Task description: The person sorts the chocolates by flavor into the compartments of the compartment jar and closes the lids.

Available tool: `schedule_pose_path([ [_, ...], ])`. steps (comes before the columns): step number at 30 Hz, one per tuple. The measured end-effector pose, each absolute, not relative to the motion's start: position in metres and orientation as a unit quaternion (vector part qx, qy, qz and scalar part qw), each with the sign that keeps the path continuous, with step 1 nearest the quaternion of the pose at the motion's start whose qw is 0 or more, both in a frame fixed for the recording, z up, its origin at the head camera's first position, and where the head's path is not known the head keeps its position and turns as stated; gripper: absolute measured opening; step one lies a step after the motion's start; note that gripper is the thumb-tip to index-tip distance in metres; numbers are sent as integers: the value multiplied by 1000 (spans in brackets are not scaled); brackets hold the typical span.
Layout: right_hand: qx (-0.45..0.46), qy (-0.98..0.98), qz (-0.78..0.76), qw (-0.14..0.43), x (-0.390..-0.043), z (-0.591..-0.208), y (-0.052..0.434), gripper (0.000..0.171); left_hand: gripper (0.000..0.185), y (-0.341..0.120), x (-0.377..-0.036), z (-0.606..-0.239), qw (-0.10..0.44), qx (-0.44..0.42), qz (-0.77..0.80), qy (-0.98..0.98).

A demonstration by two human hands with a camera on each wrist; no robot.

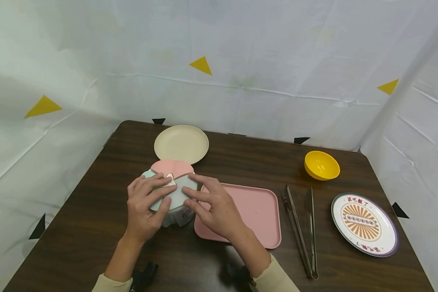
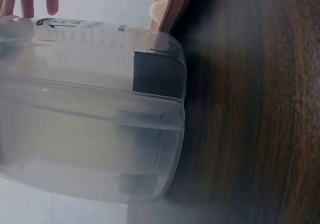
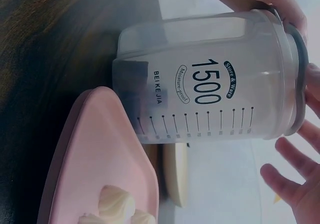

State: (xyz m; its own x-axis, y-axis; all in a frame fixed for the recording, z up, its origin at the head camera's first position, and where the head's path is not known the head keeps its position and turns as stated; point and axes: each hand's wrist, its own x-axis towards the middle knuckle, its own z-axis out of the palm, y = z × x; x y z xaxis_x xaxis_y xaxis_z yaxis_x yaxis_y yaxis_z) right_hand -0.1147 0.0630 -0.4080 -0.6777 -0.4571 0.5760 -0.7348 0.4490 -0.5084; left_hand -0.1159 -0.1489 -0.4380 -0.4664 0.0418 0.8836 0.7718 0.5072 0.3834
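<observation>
A clear plastic storage canister, printed "1500", stands on the table at left of the middle, its lid in pink and pale blue-grey sections with a white tab at the centre. My left hand rests over the lid's left side, fingers lying across the top by the tab and thumb near the front edge. From the right, my right hand reaches in with spread, fairly straight fingers, the tips at the lid's right edge. The canister's wall fills much of the left wrist view and looks see-through.
Beside the canister lies a pink tray; the right wrist view shows several cream swirled pieces on it. A cream plate sits behind. To the right are metal tongs, a yellow bowl and a patterned plate.
</observation>
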Motion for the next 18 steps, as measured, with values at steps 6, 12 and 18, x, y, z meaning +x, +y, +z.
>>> schedule_pose_path([
  [6, 357, -834, 382, 177, -115, -409, 63, 35, 27, -149, -116, -438, 442, -273, -411, -749],
  [12, 359, -839, 366, 181, -115, -409, 64, 35, 27, -149, -115, -439, 444, -275, -408, -749],
  [18, 358, -846, 351, 183, -116, -410, 65, 35, 28, -149, -115, -439, 440, -273, -408, -752],
])
